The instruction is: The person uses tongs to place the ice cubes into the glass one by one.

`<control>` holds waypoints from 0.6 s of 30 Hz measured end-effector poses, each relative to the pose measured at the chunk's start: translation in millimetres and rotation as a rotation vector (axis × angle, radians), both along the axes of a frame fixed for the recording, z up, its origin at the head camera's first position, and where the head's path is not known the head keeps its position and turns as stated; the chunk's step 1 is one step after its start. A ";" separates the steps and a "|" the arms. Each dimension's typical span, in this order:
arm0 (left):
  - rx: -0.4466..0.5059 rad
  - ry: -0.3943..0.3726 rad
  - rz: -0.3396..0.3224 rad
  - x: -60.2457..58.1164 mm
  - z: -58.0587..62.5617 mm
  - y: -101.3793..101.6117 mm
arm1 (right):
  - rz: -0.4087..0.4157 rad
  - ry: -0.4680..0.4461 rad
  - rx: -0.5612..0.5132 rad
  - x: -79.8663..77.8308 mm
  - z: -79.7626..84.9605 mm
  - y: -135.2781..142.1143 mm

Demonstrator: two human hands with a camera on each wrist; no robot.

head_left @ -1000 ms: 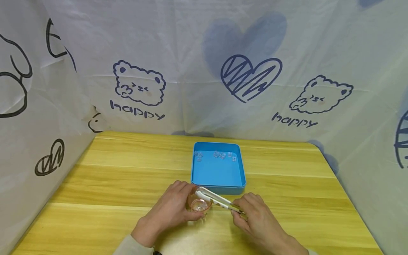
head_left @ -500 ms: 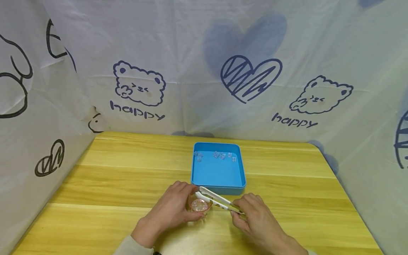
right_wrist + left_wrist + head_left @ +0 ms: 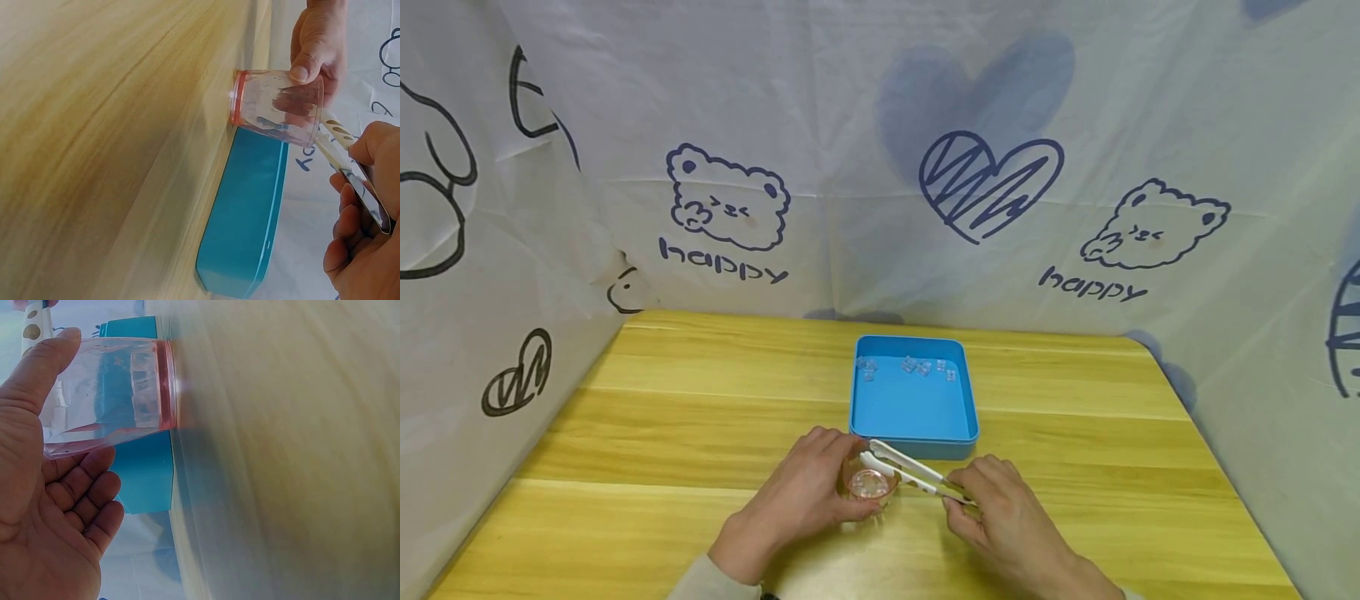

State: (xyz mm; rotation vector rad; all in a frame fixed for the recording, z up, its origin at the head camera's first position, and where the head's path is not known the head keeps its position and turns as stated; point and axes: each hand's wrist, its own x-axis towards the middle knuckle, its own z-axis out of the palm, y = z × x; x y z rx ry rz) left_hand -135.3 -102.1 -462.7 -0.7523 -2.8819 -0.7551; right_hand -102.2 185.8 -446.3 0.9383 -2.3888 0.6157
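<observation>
A clear pink-tinted plastic cup (image 3: 883, 492) stands on the table in front of a blue tray (image 3: 913, 408). My left hand (image 3: 801, 483) grips the cup by its upper part, thumb on the near side, as the left wrist view shows. Clear cubes (image 3: 145, 387) lie at the bottom of the cup. With my right hand (image 3: 1007, 517) I hold small tongs (image 3: 921, 477) with white tips and metal arms. Their tips reach to the cup's mouth, slightly apart, and no cube shows between them.
Along the far part of the blue tray lie several small clear cubes (image 3: 923, 367). The tray sits just beyond the cup on a yellow wood-grain table (image 3: 715, 417). A white printed cloth (image 3: 850, 167) hangs behind and at both sides of the table.
The tips of the tongs have spread a little at the cup's mouth since the first frame. Both hands and the cup have stayed in place.
</observation>
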 end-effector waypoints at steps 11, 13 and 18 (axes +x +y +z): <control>0.003 -0.009 0.003 0.0 0.2 -0.4 | -0.019 0.064 -0.026 -25.3 10.9 11.4; 0.005 -0.018 0.003 0.1 0.2 -0.4 | -0.038 0.064 -0.014 -31.5 11.6 13.9; 0.003 -0.022 0.001 0.5 0.2 -0.3 | -0.111 0.015 0.038 -44.6 11.6 17.9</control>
